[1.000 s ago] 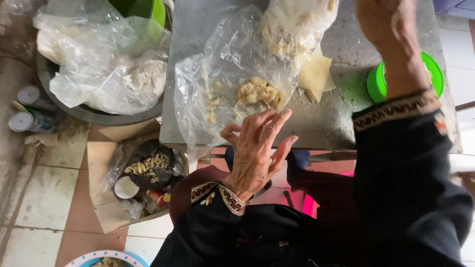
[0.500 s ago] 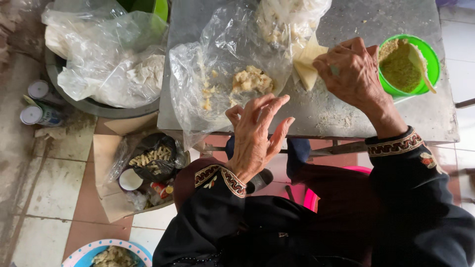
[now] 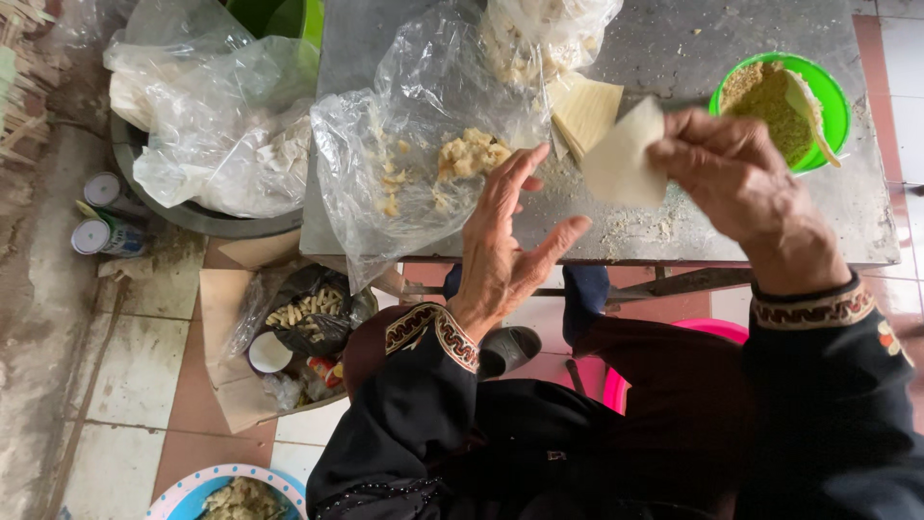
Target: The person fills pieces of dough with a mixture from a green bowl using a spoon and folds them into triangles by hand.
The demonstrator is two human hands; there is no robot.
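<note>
The grey table (image 3: pixel 674 39) carries a large clear plastic bag (image 3: pixel 423 164) of pale crumbly pieces, a stack of thin pale wrappers (image 3: pixel 582 111) beside it, and a green bowl (image 3: pixel 828 91) of ground filling at the far right. Left of the table, a dark basin (image 3: pixel 144 188) holds more clear bags; two small tins (image 3: pixel 101 217) lie on the floor. The right hand (image 3: pixel 746 178) holds one wrapper sheet (image 3: pixel 621 154) above the table, fingers pinched on its right edge. The sheet looks light, limp and easily torn, best held at an edge. The left hand (image 3: pixel 500 246) hovers with fingers spread, empty.
</note>
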